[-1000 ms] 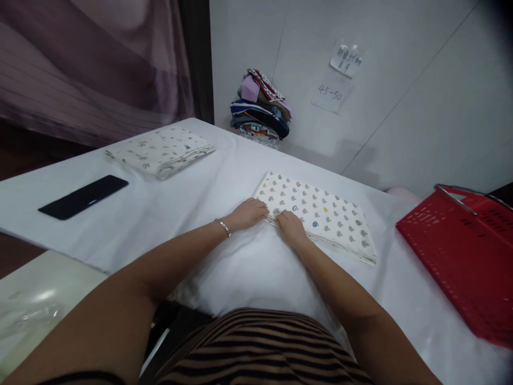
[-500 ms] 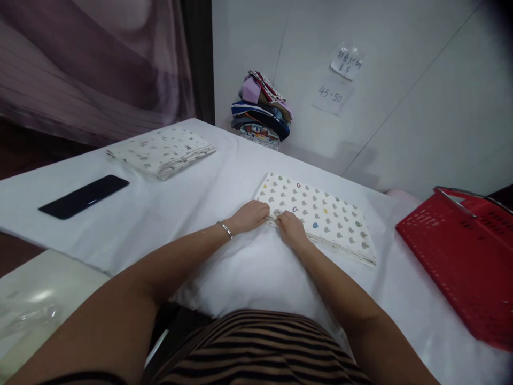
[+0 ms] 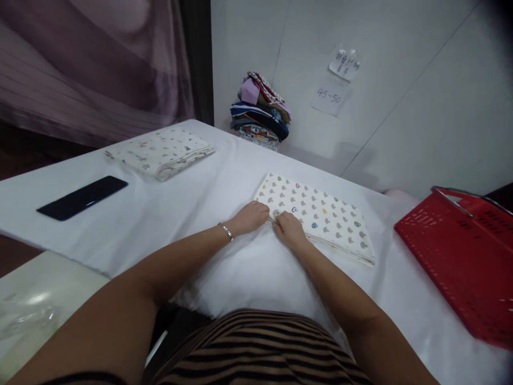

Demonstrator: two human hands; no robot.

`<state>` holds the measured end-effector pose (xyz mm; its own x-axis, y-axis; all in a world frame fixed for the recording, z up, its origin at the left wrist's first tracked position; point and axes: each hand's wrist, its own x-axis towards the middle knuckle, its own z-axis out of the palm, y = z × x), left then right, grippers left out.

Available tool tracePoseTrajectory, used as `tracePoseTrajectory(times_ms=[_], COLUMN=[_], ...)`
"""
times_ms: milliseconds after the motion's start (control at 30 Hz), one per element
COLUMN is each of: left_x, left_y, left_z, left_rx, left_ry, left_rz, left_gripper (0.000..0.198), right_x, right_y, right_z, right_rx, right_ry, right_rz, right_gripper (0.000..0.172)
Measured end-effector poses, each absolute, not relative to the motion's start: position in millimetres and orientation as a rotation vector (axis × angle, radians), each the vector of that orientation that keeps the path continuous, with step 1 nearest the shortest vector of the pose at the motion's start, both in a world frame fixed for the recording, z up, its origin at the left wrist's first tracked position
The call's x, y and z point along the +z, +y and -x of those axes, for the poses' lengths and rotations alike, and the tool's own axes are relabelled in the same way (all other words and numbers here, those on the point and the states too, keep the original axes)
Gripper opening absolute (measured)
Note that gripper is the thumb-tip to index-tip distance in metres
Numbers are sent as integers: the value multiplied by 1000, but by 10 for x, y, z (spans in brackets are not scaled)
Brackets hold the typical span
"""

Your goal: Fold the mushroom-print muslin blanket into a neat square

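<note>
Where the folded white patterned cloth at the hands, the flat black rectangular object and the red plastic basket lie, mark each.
Folded white patterned cloth (image 3: 318,215), head view: middle of its top.
Flat black rectangular object (image 3: 83,198), head view: middle of its upper face.
Red plastic basket (image 3: 459,262), head view: its side wall.

The right of the hands (image 3: 291,231) has spread its fingers (image 3: 284,216) slightly at the near edge of the folded cloth (image 3: 316,211).
</note>
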<state>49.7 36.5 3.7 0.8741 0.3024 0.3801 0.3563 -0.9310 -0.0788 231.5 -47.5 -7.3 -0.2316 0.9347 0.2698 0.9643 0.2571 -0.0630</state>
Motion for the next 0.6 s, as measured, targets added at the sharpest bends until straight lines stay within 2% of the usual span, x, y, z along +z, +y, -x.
tracePoseTrajectory(times_ms=[300, 600], left_x=[-2, 37], left_y=[382, 425], left_z=[-490, -546], left_rx=[-538, -576], left_ry=[-491, -520], left_rz=[2878, 2879], left_gripper=[20, 15], right_x=[-8, -43], right_y=[-469, -448], right_z=[-2277, -2316], right_rx=[-172, -182], right_ry=[-2298, -2251], right_rz=[1841, 1779], right_gripper=[18, 26])
